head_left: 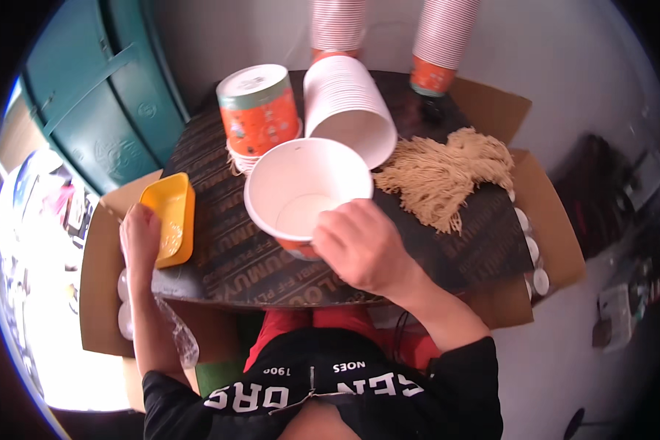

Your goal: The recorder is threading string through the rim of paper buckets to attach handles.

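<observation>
A wide white-lined paper bucket [308, 169] with an orange outside stands mouth up, tilted towards me, at the middle of the table. My right hand [367, 246] is closed at its near right rim, fingertips bent against the edge. At the left, my left hand [141, 231] is closed at the side of a yellow tray [186, 220] that holds small clear bits; whatever its fingers pinch is hidden. Behind the bucket, an upside-down orange and green bucket [260, 121] sits on others, with strings at its foot. A nested stack of white buckets [348, 103] lies on its side.
A bundle of beige strings [447, 176] lies at the right on the dark board table [462, 257]. Tall bucket stacks [444, 44] rise at the back. Cardboard boxes [554, 220] with white round pieces flank the table. A clear plastic bag [180, 334] hangs by my left forearm.
</observation>
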Demonstrator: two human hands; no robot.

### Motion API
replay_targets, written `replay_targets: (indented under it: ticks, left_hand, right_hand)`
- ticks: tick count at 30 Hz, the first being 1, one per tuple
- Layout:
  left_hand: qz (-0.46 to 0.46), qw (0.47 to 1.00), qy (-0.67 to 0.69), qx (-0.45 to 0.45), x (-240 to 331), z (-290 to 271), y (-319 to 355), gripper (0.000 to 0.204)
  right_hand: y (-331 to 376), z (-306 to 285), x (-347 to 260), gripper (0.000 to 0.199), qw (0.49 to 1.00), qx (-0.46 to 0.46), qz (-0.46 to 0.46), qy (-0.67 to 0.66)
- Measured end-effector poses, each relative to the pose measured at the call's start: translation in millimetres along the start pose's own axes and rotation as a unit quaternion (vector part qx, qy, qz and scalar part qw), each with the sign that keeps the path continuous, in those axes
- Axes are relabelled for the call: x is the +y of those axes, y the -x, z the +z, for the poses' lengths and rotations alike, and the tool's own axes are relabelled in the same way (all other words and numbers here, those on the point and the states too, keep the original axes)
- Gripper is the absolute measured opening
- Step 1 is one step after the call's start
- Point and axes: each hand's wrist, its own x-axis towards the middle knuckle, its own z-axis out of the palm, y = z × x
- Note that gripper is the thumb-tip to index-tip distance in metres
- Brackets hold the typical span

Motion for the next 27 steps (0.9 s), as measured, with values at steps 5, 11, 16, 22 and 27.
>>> replay_targets:
  ticks: [5,11,16,22,27]
  left_hand:
    - [0.006,0.994,-0.063,-0.091,-24.1,24.3,-15.5,0.014]
    - [-0.012,0.996,-0.056,-0.067,-9.6,23.5,-13.7,0.036]
    - [0.035,0.999,-0.01,0.001,-12.2,5.0,-11.2,0.041]
    - [0.093,0.992,0.06,0.065,58.5,-16.1,-0.1,0.026]
    - [0.156,0.971,0.177,0.034,116.2,-15.1,10.3,0.024]
  right_hand:
    - [1.3,-0.8,-2.1,0.022,0.999,0.048,0.016,-0.009]
    - [38.9,-26.2,29.8,0.016,0.985,0.122,0.117,0.034]
    - [112.3,-63.4,80.6,0.011,0.932,0.092,0.327,0.125]
    - [171.2,-82.2,111.4,0.047,0.7,-0.028,0.713,0.023]
    - [146.6,-55.7,114.7,0.053,0.761,-0.081,0.628,0.142]
